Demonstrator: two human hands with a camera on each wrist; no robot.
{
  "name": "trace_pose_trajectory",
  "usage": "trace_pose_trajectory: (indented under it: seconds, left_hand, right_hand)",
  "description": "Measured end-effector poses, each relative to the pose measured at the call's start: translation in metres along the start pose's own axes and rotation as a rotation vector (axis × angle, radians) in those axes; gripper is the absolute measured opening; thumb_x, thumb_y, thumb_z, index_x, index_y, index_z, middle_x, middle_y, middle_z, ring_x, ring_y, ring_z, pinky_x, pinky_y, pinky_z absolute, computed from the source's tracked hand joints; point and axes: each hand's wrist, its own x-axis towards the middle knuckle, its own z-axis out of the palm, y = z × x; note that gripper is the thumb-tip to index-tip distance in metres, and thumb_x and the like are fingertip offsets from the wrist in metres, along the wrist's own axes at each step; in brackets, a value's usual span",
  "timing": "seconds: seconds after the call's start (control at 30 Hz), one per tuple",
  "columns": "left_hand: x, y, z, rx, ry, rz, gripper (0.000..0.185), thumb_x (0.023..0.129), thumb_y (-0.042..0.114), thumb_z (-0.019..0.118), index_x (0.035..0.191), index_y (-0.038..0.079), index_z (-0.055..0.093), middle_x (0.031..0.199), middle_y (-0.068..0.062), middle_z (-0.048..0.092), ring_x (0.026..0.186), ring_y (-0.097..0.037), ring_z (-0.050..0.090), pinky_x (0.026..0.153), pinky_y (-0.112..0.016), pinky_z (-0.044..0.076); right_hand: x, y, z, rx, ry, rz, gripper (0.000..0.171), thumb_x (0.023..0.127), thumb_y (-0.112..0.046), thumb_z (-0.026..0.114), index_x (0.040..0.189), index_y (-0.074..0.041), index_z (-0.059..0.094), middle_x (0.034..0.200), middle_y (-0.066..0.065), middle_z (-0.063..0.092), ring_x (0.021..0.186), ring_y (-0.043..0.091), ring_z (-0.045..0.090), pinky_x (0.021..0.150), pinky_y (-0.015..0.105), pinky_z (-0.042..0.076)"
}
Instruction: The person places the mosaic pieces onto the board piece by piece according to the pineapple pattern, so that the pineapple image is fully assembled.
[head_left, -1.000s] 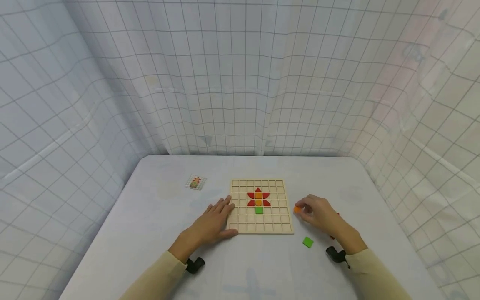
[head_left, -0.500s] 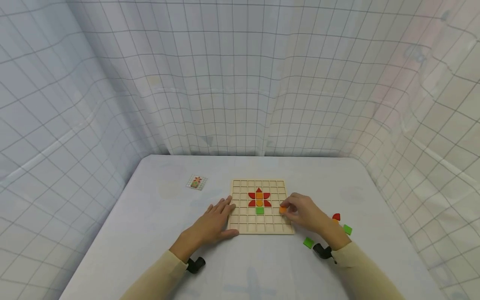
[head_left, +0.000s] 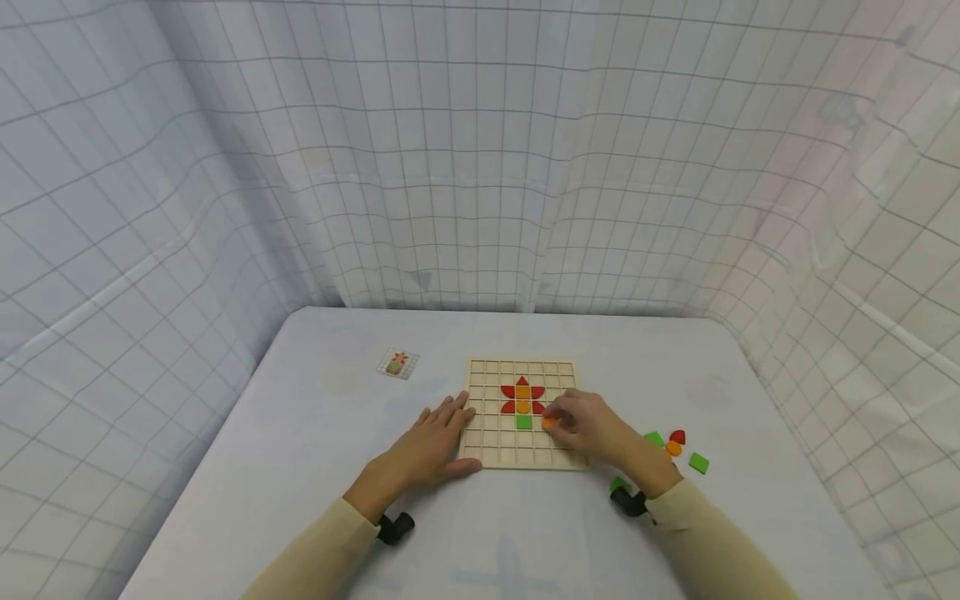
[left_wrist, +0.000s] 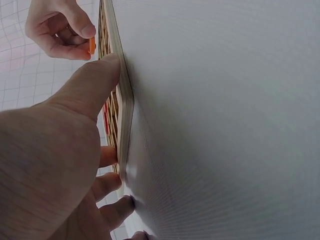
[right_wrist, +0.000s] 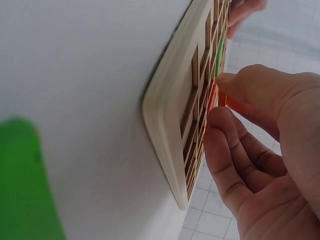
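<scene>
One orange piece (head_left: 550,422) is being pinched in the grip of the right hand (head_left: 588,425) and is being held over the board (head_left: 489,457), just beside one green square (head_left: 524,422); whether the board is being touched cannot be told. Five red pieces (head_left: 522,382), one orange square (head_left: 522,392) and one orange disc (head_left: 522,407) are being carried there. The board's left side is being touched by the spread left hand (head_left: 427,446). Near the right forearm (head_left: 648,468), three green tiles (head_left: 699,462), one red tile (head_left: 678,437) and one orange tile (head_left: 674,448) are being seen on the bench (head_left: 480,550), and one printed card (head_left: 398,364) beyond the left hand.
</scene>
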Motion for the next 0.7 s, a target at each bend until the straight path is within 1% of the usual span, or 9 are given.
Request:
trace_pose_trajectory:
  seconds: [0.17,0.3,0.53,0.63,0.7]
  left_hand:
    - [0.0005,0.0012,-0.0013,-0.008,0.001,0.004,0.092,0.109,0.056,0.080,0.176,0.004,0.044,0.194,-0.020,0.027,0.179,-0.046,0.032,0.141,-0.072,0.033]
    - [-0.0003,0.0022,-0.0011,-0.012,0.005,0.003,0.093,0.108,0.055,0.082,0.176,0.003,0.044,0.194,-0.021,0.028,0.179,-0.047,0.033,0.141,-0.072,0.033]
    - [0.0004,0.0033,-0.0016,-0.002,0.009,0.003,0.093,0.108,0.055,0.082,0.175,0.003,0.045,0.193,-0.021,0.029,0.179,-0.047,0.033,0.140,-0.072,0.034]
    - [0.0013,0.0032,-0.0013,0.000,0.008,0.000,0.093,0.108,0.055,0.082,0.175,0.003,0.045,0.193,-0.021,0.029,0.179,-0.047,0.033,0.141,-0.072,0.033]
    - [0.0013,0.0035,-0.0012,0.002,0.007,0.000,0.093,0.108,0.055,0.082,0.176,0.003,0.044,0.193,-0.021,0.029,0.179,-0.046,0.033,0.141,-0.072,0.033]
  right_hand:
    - [0.0029,-0.0013,0.0029,0.022,0.005,-0.033,0.010,0.103,-0.005,0.087,0.113,-0.003,0.084,0.108,0.008,0.080,0.090,0.015,0.076,0.079,0.024,0.065]
    - [0.0030,-0.0020,0.0043,0.016,0.014,-0.039,0.008,0.102,-0.001,0.087,0.109,-0.005,0.085,0.104,0.006,0.080,0.089,0.015,0.073,0.077,0.024,0.063]
    - [0.0043,-0.0021,0.0062,-0.003,0.010,0.011,0.006,0.103,-0.004,0.088,0.106,-0.009,0.089,0.103,0.002,0.079,0.088,0.008,0.067,0.076,0.022,0.060]
    - [0.0048,-0.0018,0.0070,0.001,0.001,0.037,0.005,0.103,-0.006,0.088,0.105,-0.010,0.090,0.103,0.001,0.078,0.088,0.007,0.066,0.076,0.021,0.059]
    - [0.0047,-0.0014,0.0079,-0.006,0.003,0.036,0.005,0.103,-0.007,0.088,0.105,-0.010,0.091,0.103,0.001,0.078,0.089,0.007,0.067,0.076,0.021,0.059]
